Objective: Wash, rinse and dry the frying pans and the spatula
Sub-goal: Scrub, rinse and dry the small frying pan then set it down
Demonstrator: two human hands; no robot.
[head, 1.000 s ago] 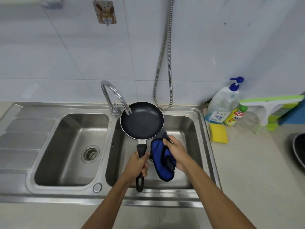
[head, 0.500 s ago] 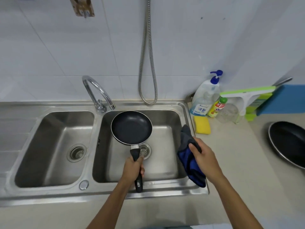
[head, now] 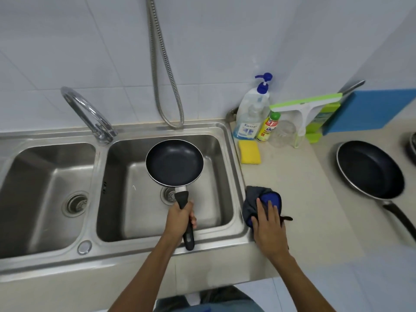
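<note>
a: where is the small frying pan (head: 174, 163)?
b: over the right basin of the sink (head: 126, 253), face up and roughly level, clear of the basin floor. its bowl sits toward the basin's back edge, and the drain shows just under its near rim.
a: what holds it?
b: the left hand (head: 180, 218), fingers wrapped round the black handle. the handle's end pokes out over the sink's front rim.
a: and the right hand (head: 269, 226)?
b: flat, fingers straight, resting on a blue cloth (head: 273, 199). the cloth lies bunched at the left edge of the counter (head: 304, 210), against the sink's right rim.
a: the other pan?
b: the large frying pan (head: 370, 170) lies face up near the counter's right edge, well apart from the cloth, its handle pointing to the front right.
a: the spatula?
b: hard to say. a thin metal handle (head: 351, 86) sticks up behind a blue board (head: 369, 109) at the counter's back edge; it may be the spatula, but its head is hidden.
a: what else stands back there?
b: a yellow sponge (head: 249, 152) just beside the sink's back right corner. behind it, by the wall, are a pump bottle (head: 251, 113), a small yellow bottle (head: 269, 127) and a green squeegee (head: 304, 106).
</note>
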